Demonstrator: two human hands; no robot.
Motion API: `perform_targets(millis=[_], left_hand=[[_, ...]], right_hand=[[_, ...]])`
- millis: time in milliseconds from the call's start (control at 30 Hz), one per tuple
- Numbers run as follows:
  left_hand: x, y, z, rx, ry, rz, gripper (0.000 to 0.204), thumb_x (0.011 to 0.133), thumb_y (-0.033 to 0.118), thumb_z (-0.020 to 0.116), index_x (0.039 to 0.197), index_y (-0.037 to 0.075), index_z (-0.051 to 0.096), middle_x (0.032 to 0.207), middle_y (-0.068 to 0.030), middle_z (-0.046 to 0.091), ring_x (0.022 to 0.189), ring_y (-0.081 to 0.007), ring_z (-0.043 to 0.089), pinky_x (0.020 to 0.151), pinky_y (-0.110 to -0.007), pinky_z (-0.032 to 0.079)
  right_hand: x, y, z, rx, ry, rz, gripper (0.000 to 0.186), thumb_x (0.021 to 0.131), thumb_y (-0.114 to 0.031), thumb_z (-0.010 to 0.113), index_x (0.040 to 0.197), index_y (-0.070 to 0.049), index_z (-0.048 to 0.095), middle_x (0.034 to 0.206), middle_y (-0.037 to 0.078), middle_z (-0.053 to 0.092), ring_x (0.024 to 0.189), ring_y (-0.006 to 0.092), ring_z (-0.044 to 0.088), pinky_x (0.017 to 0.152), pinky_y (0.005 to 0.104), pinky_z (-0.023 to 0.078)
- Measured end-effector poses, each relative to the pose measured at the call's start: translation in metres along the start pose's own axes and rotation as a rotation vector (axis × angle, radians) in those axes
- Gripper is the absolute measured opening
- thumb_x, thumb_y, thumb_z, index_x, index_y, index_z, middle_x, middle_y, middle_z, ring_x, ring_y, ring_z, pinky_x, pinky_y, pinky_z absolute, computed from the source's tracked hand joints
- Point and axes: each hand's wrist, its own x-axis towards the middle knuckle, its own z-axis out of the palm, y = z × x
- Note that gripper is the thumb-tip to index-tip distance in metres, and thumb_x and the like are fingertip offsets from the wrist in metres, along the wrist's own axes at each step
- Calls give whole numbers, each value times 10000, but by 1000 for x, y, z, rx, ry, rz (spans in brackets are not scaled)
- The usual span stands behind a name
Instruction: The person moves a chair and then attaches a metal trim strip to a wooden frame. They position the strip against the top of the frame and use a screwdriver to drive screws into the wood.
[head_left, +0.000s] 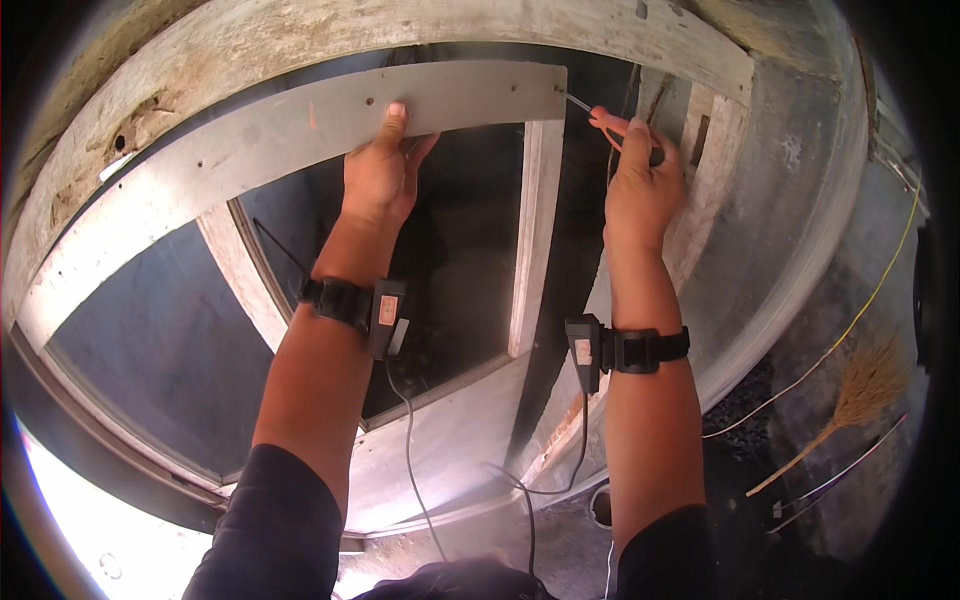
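A pale, worn wooden door (180,215) with dark panes stands ajar before me. My left hand (380,180) grips its top rail, thumb on the near face and fingers passing behind the lower edge. My right hand (645,185) is closed around a screwdriver (602,117) with a red and black handle. Its thin metal shaft points left, and the tip meets the free end of the top rail, near a small dark hole. Several small holes dot the rail. The fist hides part of the handle.
Above runs a weathered door frame (400,22), with its upright jamb (715,170) on the right. A straw broom (865,385) and a yellow cord (880,285) are at the right. Black wrist straps on both forearms trail cables (410,430).
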Motion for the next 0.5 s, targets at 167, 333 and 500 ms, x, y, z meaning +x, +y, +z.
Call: perform_targets(millis=[167,333,500], left_hand=[[-1,1,0,12,24,-12,304,971,169,579,1251,92,490,1181,-68,590,1104,-235,604,965,-431,523],[1,1,-6,14,31,-13,301,968,164,582,1246,92,494,1176,-67,591,1096,-232,606,960,-429,525],[3,0,-7,24,26,-6,302,966,165,586,1244,94,495,1174,-65,590,1087,-229,608,956,-424,528]], right_hand=[[9,1,3,24,19,36,297,968,-186,510,1022,105,539,930,143,714,891,199,687,918,301,500],[7,-2,9,2,71,78,301,975,-182,496,1024,111,546,909,150,720,895,199,686,927,288,489],[12,16,3,27,71,134,329,978,-215,482,1008,102,567,919,141,729,934,180,661,895,254,470]])
